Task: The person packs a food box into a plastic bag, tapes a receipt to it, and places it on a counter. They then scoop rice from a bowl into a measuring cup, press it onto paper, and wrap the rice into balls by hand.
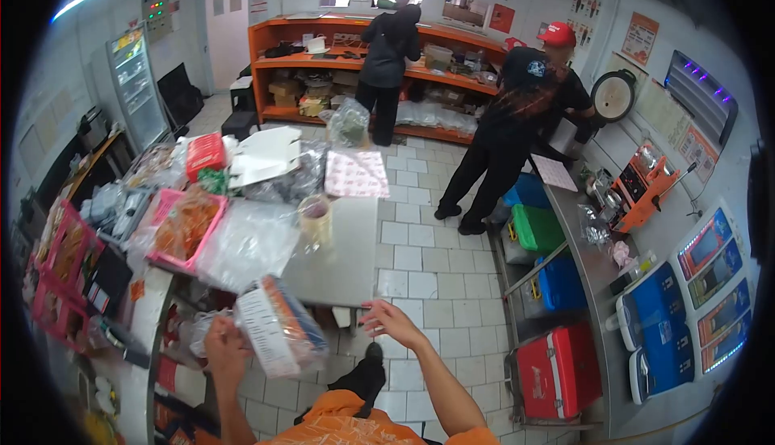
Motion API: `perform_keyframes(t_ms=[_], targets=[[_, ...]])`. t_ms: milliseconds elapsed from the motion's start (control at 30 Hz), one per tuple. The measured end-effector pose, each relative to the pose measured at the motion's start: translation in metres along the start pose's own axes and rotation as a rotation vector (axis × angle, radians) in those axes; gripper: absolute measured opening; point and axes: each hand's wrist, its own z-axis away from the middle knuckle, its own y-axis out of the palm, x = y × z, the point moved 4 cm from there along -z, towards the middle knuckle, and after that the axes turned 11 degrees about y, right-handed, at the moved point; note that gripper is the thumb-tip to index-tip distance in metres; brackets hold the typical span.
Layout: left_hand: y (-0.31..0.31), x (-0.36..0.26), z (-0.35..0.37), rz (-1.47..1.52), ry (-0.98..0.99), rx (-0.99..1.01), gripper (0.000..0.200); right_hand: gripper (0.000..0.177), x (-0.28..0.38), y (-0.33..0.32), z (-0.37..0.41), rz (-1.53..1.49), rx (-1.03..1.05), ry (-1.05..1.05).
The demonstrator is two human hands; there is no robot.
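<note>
My left hand (226,346) is closed at the left side of a clear plastic bag (311,346). Inside the bag is something with a white printed panel (270,334) and an orange and blue side; its exact kind I cannot make out. The bag hangs tilted in front of the steel table's near edge. To the right of it, apart from the bag, my right hand (391,324) is held out with fingers spread and nothing in them.
On the steel table (343,271) are clear bags (250,239), tape rolls (315,217) and a pink basket (216,231). A red cooler box (557,372) stands low at right. Two people stand farther back, one at orange shelves (282,24), one near the right counter (569,239).
</note>
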Motion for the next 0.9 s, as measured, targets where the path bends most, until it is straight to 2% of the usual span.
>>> perform_keyframes(t_ms=[33,100,133,200,233,300,400,467,500,567,633,667,733,767,800,867,900], targets=[[0.043,0.003,-0.015,-0.051,0.020,0.045,0.036,0.054,0.033,-0.013,-0.009,0.002,-0.012,-0.008],[0.139,0.000,-0.047,-0.083,0.039,0.101,0.036,0.070,0.085,-0.043,-0.023,0.126,0.119,0.060],[0.186,-0.006,-0.060,-0.068,0.027,0.114,0.034,0.070,0.100,-0.065,-0.019,0.123,0.093,0.065],[0.271,0.000,-0.099,-0.070,0.081,0.287,0.028,0.085,0.134,-0.128,-0.012,0.426,-0.033,0.014],[0.312,0.006,-0.117,-0.034,0.043,0.350,0.024,0.090,0.136,-0.162,-0.011,0.321,-0.038,-0.005],[0.402,0.027,-0.153,0.005,0.026,0.497,0.017,0.090,0.135,-0.225,0.000,0.049,-0.174,0.134],[0.516,0.026,-0.200,-0.034,0.193,0.721,0.016,0.088,0.105,-0.317,0.004,-0.305,-0.324,0.063],[0.585,0.039,-0.224,0.043,0.000,0.967,0.021,0.080,0.093,-0.366,0.006,-0.497,-0.333,-0.066],[0.619,0.049,-0.236,0.052,0.058,1.011,0.024,0.076,0.100,-0.383,0.006,-0.653,-0.387,-0.073],[0.683,0.061,-0.265,0.055,0.118,1.072,0.028,0.075,0.107,-0.429,-0.011,-0.773,-0.472,-0.150],[0.744,0.057,-0.301,-0.046,0.151,1.206,0.033,0.075,0.124,-0.482,-0.039,-0.813,-0.484,-0.201],[0.770,0.064,-0.329,-0.052,0.146,1.201,0.033,0.071,0.139,-0.511,-0.058,-0.831,-0.527,-0.196],[0.823,0.067,-0.381,0.078,0.182,1.311,0.039,0.067,0.166,-0.569,-0.101,-0.836,-0.556,-0.175],[0.843,0.069,-0.415,0.054,0.160,1.347,0.050,0.062,0.181,-0.611,-0.134,-0.828,-0.579,-0.218],[0.856,0.075,-0.449,0.057,0.154,1.314,0.050,0.058,0.199,-0.649,-0.164,-0.819,-0.600,-0.255],[0.869,0.088,-0.528,0.247,0.270,1.180,0.061,0.050,0.250,-0.720,-0.234,-0.713,-0.506,-0.266],[0.865,0.099,-0.570,0.136,0.391,1.072,0.062,0.048,0.302,-0.738,-0.273,-0.673,-0.404,-0.244]])
